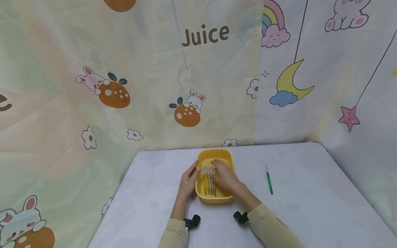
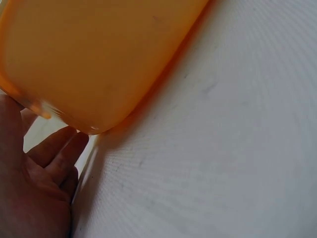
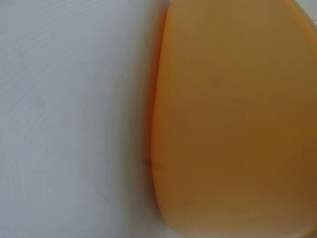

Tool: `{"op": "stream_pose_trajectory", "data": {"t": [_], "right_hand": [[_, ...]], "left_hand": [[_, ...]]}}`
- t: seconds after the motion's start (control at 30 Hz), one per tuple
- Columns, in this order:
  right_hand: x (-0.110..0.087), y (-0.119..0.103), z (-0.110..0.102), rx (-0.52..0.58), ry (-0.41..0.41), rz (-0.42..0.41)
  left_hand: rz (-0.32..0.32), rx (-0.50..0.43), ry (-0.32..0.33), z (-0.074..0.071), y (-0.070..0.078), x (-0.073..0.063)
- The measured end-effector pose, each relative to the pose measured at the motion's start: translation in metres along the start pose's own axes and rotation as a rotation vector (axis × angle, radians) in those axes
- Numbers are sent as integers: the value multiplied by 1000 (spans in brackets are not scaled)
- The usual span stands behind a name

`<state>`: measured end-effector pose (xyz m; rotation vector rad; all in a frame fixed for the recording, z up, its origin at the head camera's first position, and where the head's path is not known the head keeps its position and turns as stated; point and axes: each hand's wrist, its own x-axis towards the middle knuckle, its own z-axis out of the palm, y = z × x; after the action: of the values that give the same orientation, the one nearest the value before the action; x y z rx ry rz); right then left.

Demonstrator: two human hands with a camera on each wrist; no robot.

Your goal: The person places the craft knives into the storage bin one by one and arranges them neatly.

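Observation:
A yellow plastic tray (image 1: 217, 199) with rounded corners lies on the table. Inside it, toward the left, several slim pen-like sticks (image 1: 208, 184) lie side by side, yellow and brownish with pale, clear-looking upper ends. My left hand (image 1: 187, 179) holds the tray's left side, thumb at the rim and fingers along the outer wall; the left wrist view shows its fingertips (image 2: 81, 136) at the tray's corner. My right hand (image 1: 225, 175) reaches over the right rim into the tray, fingers spread beside the sticks' upper ends. The right wrist view shows only the tray's outer wall (image 3: 233, 119) and white cloth.
A green stick (image 1: 270, 182) with a pale tip lies by itself on the white-covered table (image 1: 310, 206), right of the tray. Printed cloth walls (image 1: 155, 113) stand behind and at both sides. Small black cameras (image 1: 193, 221) sit at both wrists.

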<state>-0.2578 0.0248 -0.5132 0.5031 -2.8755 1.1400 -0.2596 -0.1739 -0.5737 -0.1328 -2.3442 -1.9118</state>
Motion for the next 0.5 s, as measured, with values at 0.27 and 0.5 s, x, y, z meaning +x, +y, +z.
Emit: {"op": "stream_pose_trajectory", "data": {"t": [0.27, 0.5], "right_hand": [[-2, -4, -2, 21, 95, -2], [-5, -3, -6, -18, 163, -42]], "left_hand": [[6, -9, -6, 0, 0, 0], [-22, -4, 0, 0, 0, 0]]}}
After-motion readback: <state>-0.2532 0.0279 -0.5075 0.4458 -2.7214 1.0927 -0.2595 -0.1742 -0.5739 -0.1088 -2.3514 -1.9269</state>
